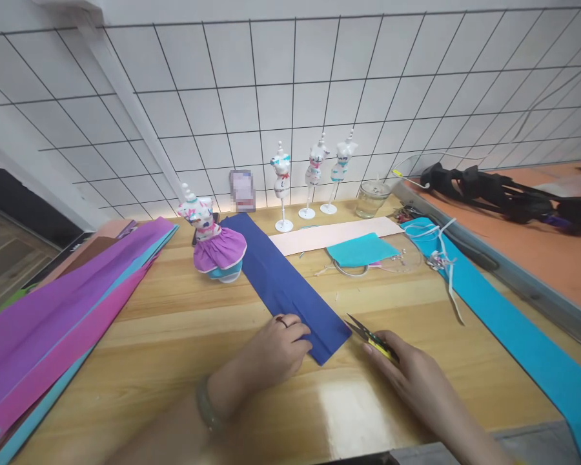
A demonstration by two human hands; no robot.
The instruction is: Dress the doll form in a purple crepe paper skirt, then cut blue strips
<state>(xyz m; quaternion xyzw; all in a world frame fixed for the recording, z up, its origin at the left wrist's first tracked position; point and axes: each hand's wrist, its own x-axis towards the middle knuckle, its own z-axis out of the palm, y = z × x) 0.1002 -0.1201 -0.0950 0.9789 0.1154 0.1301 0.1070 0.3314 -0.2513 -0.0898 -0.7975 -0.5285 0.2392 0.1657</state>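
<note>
A long dark blue paper or fabric strip [281, 278] lies slantwise across the middle of the wooden table. My left hand [283, 345], with a ring and a bracelet, is closed at the strip's near left edge, fingertips gripping it. In my right hand [407, 368] is a small pair of scissors [375, 341] with dark blades and yellow on the handle. Their blades are parted and point at the strip's right corner. Behind my left hand stands a small dress form [201, 216] wearing a purple skirt [219, 248].
Three small white dress forms [281, 174] on stands line the tiled wall, beside a glass jar [372, 199]. Turquoise cloth [363, 250] and a pale pink strip [336, 236] lie before them. Coloured sheets [77, 303] cover the left; a turquoise strip [508, 323] runs along the right.
</note>
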